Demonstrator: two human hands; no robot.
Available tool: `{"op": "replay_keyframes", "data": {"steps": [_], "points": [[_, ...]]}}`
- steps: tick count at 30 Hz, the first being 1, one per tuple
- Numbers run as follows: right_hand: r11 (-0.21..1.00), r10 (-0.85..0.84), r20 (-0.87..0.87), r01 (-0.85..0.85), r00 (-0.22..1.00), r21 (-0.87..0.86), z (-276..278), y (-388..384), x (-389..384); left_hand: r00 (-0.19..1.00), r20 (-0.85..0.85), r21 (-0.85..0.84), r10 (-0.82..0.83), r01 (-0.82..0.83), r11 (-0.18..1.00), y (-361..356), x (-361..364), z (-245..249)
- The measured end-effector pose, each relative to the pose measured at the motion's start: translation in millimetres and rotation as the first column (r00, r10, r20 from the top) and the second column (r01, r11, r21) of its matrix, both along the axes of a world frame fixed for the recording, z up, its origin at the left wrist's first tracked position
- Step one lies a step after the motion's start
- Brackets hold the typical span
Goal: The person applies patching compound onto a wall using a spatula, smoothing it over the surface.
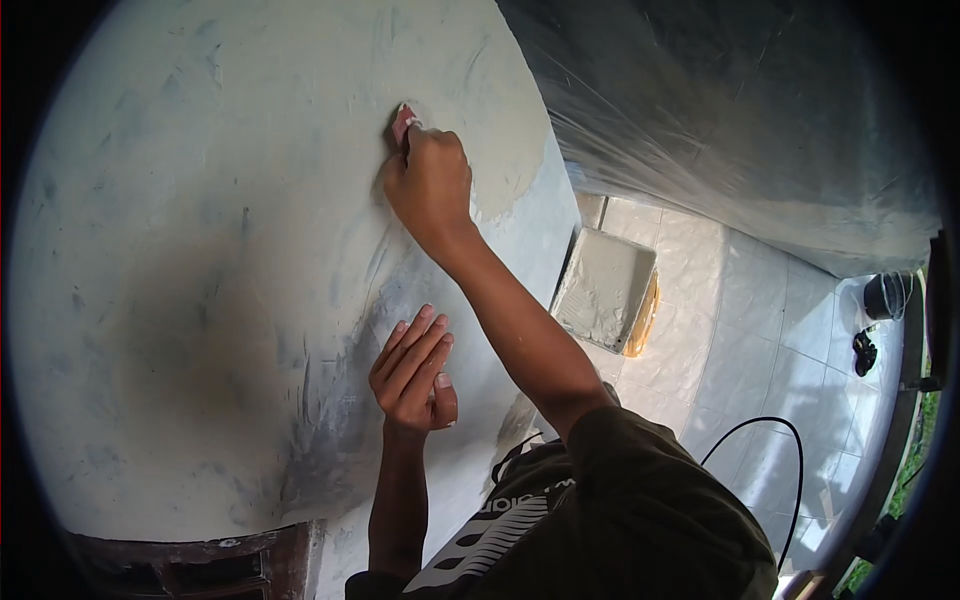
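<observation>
My right hand [430,185] is closed round a small red scraper [403,124], whose edge has pale paste on it and lies against the wall [250,150]. The wall carries a smeared off-white coat with bluish-grey patches and streaks. Lower down, my left hand [413,375] is raised beside the wall, its fingers stretched out and nothing in it. Beyond my right forearm, a rectangular tray [605,290] of pale paste rests on an orange-yellow object [645,315].
Plastic sheeting [740,120] hangs at the upper right above a tiled floor [760,290]. A dark bucket [884,297] and a small black object [864,353] stand at the far right. A black cable [798,450] curves over the floor. Dark wooden frame [200,555] at lower left.
</observation>
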State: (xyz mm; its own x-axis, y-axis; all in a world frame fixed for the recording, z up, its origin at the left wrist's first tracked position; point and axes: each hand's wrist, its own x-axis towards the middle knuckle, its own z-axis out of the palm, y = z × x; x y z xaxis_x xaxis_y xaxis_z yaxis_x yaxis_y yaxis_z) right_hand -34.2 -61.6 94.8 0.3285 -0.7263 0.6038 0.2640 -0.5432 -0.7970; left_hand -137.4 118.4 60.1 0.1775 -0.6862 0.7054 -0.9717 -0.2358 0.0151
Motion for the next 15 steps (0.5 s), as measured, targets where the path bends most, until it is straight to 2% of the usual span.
{"op": "replay_keyframes", "data": {"steps": [2, 4, 6, 9, 10, 12, 13, 15], "points": [[0.991, 0.130, 0.081, -0.127, 0.988, -0.041, 15.6, 13.6, -31.5, 1.000, 0.001, 0.001, -0.004, 0.004, 1.000, 1.5, 2.7, -1.8], [0.990, 0.140, 0.143, -0.133, 0.980, -0.053, 9.7, 6.1, -45.3, 1.000, -0.001, 0.000, 0.006, -0.006, 1.000, 3.0, 5.1, -1.6], [0.996, 0.062, 0.190, -0.073, 0.980, 0.050, -2.4, -12.2, -54.5, 1.000, -0.007, -0.001, 0.021, -0.021, 1.000, 5.0, 4.4, -1.6], [0.936, 0.134, 0.006, -0.128, 0.991, 0.328, -24.7, -46.9, -38.8, 0.999, -0.010, 0.004, 0.033, -0.033, 0.999, 5.0, 3.5, -0.5], [0.937, 0.134, 0.007, -0.129, 0.991, 0.326, -35.7, -52.5, -22.5, 1.000, -0.007, 0.001, 0.026, -0.026, 1.000, 3.9, 3.2, -1.1], [0.990, -0.038, -0.047, 0.044, 0.998, 0.135, -50.4, -58.2, 4.2, 1.000, -0.001, 0.001, 0.011, -0.011, 1.000, 0.1, 2.0, -0.9], [0.989, -0.083, -0.014, 0.084, 0.996, 0.121, -50.1, -52.7, 16.9, 1.000, -0.004, 0.001, 0.009, -0.009, 1.000, -1.5, 0.5, -0.8], [0.996, -0.058, -0.063, 0.062, 0.996, 0.064, -34.4, -33.5, 20.0, 1.000, -0.005, 0.005, 0.001, -0.001, 1.000, -3.4, -0.9, -1.0]]}}
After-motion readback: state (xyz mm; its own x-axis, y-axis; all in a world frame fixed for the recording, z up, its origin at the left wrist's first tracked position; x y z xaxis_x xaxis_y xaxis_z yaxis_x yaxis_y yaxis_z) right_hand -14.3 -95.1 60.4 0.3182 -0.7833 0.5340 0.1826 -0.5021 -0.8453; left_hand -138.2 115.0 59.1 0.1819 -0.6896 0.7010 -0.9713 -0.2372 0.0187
